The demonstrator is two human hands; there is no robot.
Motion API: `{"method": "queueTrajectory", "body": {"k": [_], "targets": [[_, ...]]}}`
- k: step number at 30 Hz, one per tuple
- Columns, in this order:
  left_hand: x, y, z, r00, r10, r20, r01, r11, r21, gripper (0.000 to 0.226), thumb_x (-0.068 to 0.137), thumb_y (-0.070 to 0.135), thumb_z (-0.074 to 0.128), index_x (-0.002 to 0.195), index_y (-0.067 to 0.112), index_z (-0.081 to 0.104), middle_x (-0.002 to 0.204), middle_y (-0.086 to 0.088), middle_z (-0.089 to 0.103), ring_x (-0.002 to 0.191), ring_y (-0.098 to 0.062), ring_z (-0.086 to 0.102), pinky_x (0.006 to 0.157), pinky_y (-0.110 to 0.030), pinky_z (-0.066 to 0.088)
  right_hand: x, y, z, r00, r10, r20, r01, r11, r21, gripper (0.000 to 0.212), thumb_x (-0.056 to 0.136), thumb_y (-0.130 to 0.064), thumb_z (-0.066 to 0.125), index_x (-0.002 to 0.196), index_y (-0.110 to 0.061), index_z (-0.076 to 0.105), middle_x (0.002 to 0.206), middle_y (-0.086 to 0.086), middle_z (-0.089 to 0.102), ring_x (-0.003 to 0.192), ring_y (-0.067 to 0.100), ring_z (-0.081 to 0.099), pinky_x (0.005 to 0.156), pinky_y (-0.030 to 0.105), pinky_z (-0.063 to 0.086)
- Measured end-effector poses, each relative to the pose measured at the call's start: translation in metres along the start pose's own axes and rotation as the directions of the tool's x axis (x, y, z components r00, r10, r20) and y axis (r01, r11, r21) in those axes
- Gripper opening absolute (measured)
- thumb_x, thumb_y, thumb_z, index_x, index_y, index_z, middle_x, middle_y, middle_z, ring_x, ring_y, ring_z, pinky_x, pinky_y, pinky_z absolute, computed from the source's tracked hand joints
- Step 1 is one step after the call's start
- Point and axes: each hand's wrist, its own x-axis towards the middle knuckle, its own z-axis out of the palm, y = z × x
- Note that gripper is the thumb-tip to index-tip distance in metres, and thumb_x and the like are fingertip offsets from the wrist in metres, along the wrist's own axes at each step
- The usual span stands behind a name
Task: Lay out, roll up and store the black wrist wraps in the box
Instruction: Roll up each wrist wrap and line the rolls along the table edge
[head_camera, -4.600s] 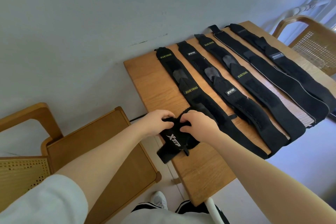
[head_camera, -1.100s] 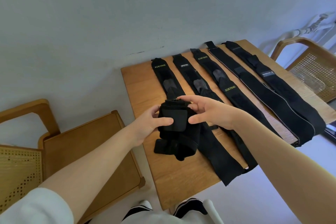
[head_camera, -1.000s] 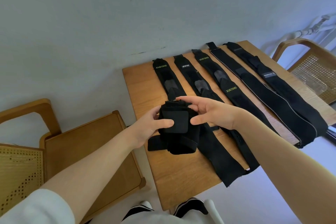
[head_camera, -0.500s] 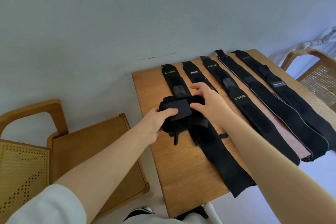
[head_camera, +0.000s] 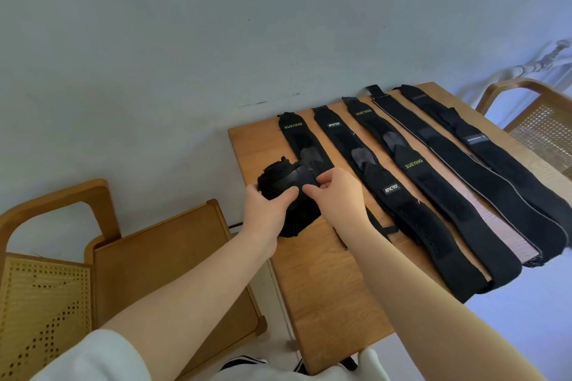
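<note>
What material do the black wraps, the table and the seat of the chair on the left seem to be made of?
Wraps: likely elastic woven fabric, matte; they lie limp, with duller patches that look like hook-and-loop.
Table: wood or wood veneer, smooth satin; grain lines show.
Chair at the left: bent wood frame with a woven cane panel, judging by its regular small holes.

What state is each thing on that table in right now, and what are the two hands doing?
Leftmost black wrist wrap: partly rolled, far end flat on the table.
Four other black wrist wraps: laid out flat, side by side.
Left hand: grips the roll.
Right hand: pinches the roll's loose flap.
Wooden table: bears all the wraps.
</note>
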Motion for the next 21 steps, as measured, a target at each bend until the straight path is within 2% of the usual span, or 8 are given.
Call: {"method": "queueTrajectory", "body": {"k": [4, 8, 10, 12, 15, 17, 19, 21], "targets": [[0.003, 0.001, -0.006, 0.981, 0.193, -0.019, -0.188, 0.97, 0.154, 0.056, 0.08, 0.018, 0.073, 0.124, 0.021, 0.038, 0.111, 0.003, 0.053, 0.1, -0.012, 0.055, 0.08, -0.029, 0.052, 0.001, -0.007, 0.012, 0.999, 0.048, -0.014, -0.047, 0.997, 0.068, 0.01, 0.09, -0.024, 0.063, 0.086, -0.015, 0.064, 0.078, -0.003, 0.06, 0.068, 0.008, 0.055, 0.054, 0.016, 0.038], [0.011, -0.001, -0.016, 0.957, 0.289, 0.015, -0.281, 0.916, 0.288, 0.058, 0.08, 0.019, 0.073, 0.125, 0.017, 0.037, 0.111, 0.005, 0.05, 0.101, -0.011, 0.052, 0.083, -0.028, 0.05, -0.004, -0.008, 0.023, 0.998, 0.069, 0.001, -0.069, 0.991, 0.115, 0.032, 0.092, -0.023, 0.06, 0.061, -0.018, 0.055, 0.059, -0.002, 0.051, 0.051, 0.007, 0.046, 0.052, 0.02, 0.039], [0.015, -0.002, -0.022, 0.972, 0.234, 0.019, -0.231, 0.938, 0.259, 0.056, 0.079, 0.02, 0.075, 0.121, 0.018, 0.038, 0.113, 0.003, 0.051, 0.102, -0.014, 0.053, 0.084, -0.03, 0.05, -0.01, -0.01, 0.029, 0.997, 0.068, 0.022, -0.071, 0.98, 0.185, 0.026, 0.093, -0.023, 0.058, 0.068, -0.016, 0.056, 0.064, 0.0, 0.052, 0.056, 0.008, 0.047, 0.056, 0.021, 0.041], [0.019, -0.001, -0.028, 0.99, 0.138, 0.031, -0.142, 0.971, 0.193, 0.056, 0.077, 0.023, 0.076, 0.119, 0.02, 0.039, 0.116, 0.0, 0.054, 0.104, -0.016, 0.056, 0.086, -0.033, 0.051, -0.016, -0.013, 0.033, 0.996, 0.076, 0.042, -0.085, 0.96, 0.266, 0.015, 0.093, -0.024, 0.057, 0.084, -0.012, 0.06, 0.079, 0.003, 0.059, 0.069, 0.01, 0.052, 0.063, 0.021, 0.044], [0.02, 0.003, -0.038, 0.992, 0.067, 0.11, -0.084, 0.984, 0.155, 0.051, 0.08, 0.021, 0.074, 0.118, 0.023, 0.041, 0.106, 0.006, 0.056, 0.096, -0.015, 0.059, 0.076, -0.03, 0.053, -0.021, -0.008, 0.033, 0.995, 0.098, 0.015, -0.097, 0.942, 0.322, 0.012, 0.091, -0.023, 0.06, 0.093, -0.012, 0.062, 0.09, 0.003, 0.063, 0.079, 0.01, 0.057, 0.069, 0.022, 0.047], [0.022, 0.007, -0.045, 0.983, 0.033, 0.183, -0.06, 0.988, 0.144, 0.051, 0.08, 0.02, 0.073, 0.122, 0.02, 0.044, 0.106, 0.004, 0.057, 0.094, -0.018, 0.061, 0.074, -0.033, 0.055, -0.023, -0.005, 0.03, 0.995, 0.095, 0.012, -0.094, 0.941, 0.324, 0.009, 0.091, -0.02, 0.06, 0.098, -0.015, 0.062, 0.092, 0.0, 0.063, 0.086, 0.011, 0.059, 0.073, 0.022, 0.049], [0.024, 0.011, -0.052, 0.966, -0.002, 0.258, -0.034, 0.99, 0.135, 0.05, 0.081, 0.019, 0.073, 0.124, 0.019, 0.047, 0.11, -0.001, 0.06, 0.095, -0.02, 0.063, 0.074, -0.034, 0.056, -0.023, -0.006, 0.026, 0.992, 0.095, 0.086, -0.12, 0.919, 0.375, 0.02, 0.091, -0.018, 0.06, 0.11, -0.018, 0.058, 0.096, -0.001, 0.064, 0.092, 0.012, 0.061, 0.081, 0.026, 0.052], [0.027, 0.015, -0.059, 0.939, -0.023, 0.342, -0.036, 0.986, 0.166, 0.048, 0.08, 0.019, 0.073, 0.123, 0.021, 0.049, 0.113, -0.004, 0.062, 0.095, -0.022, 0.065, 0.075, -0.033, 0.056, -0.023, -0.007, 0.02, 0.984, 0.061, 0.167, -0.12, 0.92, 0.374, 0.03, 0.089, -0.018, 0.063, 0.118, -0.022, 0.054, 0.097, 0.0, 0.065, 0.092, 0.013, 0.062, 0.082, 0.027, 0.052]]}}
